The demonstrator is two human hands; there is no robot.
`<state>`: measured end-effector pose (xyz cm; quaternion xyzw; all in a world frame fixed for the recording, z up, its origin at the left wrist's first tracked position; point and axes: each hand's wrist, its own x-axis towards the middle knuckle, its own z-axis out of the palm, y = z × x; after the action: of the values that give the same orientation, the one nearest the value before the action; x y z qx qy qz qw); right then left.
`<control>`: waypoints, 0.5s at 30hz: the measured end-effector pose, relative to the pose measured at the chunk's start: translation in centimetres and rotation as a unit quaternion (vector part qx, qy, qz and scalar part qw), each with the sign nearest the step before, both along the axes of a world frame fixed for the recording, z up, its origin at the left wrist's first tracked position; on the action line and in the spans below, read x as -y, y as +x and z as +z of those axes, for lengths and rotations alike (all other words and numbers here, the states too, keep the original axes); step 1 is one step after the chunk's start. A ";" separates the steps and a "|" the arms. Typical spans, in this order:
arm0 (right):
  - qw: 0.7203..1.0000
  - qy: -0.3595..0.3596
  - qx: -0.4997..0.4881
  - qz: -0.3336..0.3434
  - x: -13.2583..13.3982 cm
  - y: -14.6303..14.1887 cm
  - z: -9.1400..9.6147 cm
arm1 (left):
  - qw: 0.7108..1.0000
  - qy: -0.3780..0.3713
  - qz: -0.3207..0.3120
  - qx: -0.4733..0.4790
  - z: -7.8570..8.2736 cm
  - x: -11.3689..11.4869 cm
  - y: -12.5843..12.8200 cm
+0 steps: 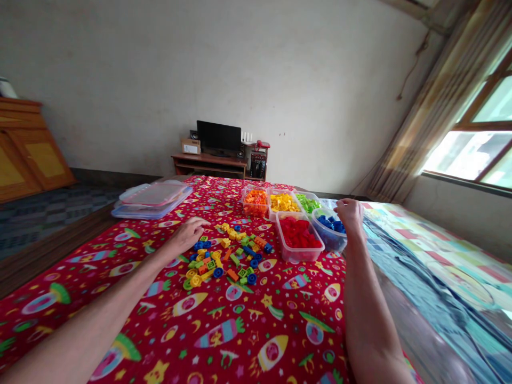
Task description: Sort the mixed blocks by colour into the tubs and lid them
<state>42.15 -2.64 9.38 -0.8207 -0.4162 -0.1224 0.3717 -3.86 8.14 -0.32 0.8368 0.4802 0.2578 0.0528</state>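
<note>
A mixed pile of toy building blocks [224,258] in yellow, green, blue and orange lies on the red patterned cloth [236,336]. At its far left edge hovers my left hand [190,233], fingers loosely stretched, nothing visible in them. My right hand [351,213] is closed, held over the right rim of the round tub of blue blocks [328,226]; whatever its fingers may hold is hidden. Beside that tub stands a clear container of red blocks [299,233]. Behind are containers of orange blocks [256,201], yellow blocks [284,202] and light green blocks [308,202].
Stacked plastic lids [154,198] lie on the cloth at the far left. To the right is a bed-like surface with a checked cover [432,240]. A low stand [210,161] with a monitor [219,137] is against the back wall.
</note>
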 end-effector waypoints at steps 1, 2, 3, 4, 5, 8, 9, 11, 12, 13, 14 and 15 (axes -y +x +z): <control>1.000 0.001 0.000 -0.018 0.0 0.0 -0.1 | 1.000 0.002 0.000 0.000 -0.1 -0.1 0.0; 1.000 -0.005 0.001 -0.027 0.0 0.0 -0.3 | 1.000 0.003 0.000 0.001 -0.2 -0.1 -0.1; 1.000 -0.019 0.003 -0.022 0.0 0.0 -0.5 | 1.000 0.004 0.001 0.002 -0.3 -0.2 -0.1; 0.999 -0.040 0.003 -0.005 0.1 0.1 -0.8 | 1.000 0.006 0.001 0.003 -0.4 -0.3 -0.1; 0.998 -0.061 0.002 0.018 0.1 0.0 -1.0 | 1.000 0.007 0.001 0.004 -0.5 -0.4 -0.1; 0.996 -0.075 0.008 0.052 0.3 -0.3 -0.8 | 1.000 0.009 -0.001 0.004 -0.6 -0.5 -0.2; 0.997 -0.062 0.012 0.049 0.4 -0.6 -0.5 | 1.000 0.010 -0.002 0.003 -0.6 -0.5 -0.2; 0.998 -0.032 0.008 0.057 0.4 -1.2 0.3 | 1.000 0.010 -0.003 0.003 -0.6 -0.6 -0.2; 0.997 -0.029 -0.010 0.077 0.4 -1.5 0.6 | 1.000 0.011 -0.004 0.003 -0.6 -0.6 -0.2; 0.993 -0.038 -0.039 0.103 0.3 -1.8 0.8 | 1.000 0.012 -0.004 0.003 -0.6 -0.6 -0.2; 0.988 -0.055 -0.072 0.128 0.2 -2.0 0.8 | 1.000 0.014 -0.003 0.004 -0.6 -0.7 -0.2; 0.981 -0.076 -0.101 0.146 0.1 -2.2 0.6 | 1.000 0.016 -0.002 0.005 -0.7 -0.7 -0.2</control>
<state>39.99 -2.70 9.98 -0.7852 -0.4999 0.0487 0.3622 -4.06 8.83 -1.01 0.8370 0.4743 0.2695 0.0419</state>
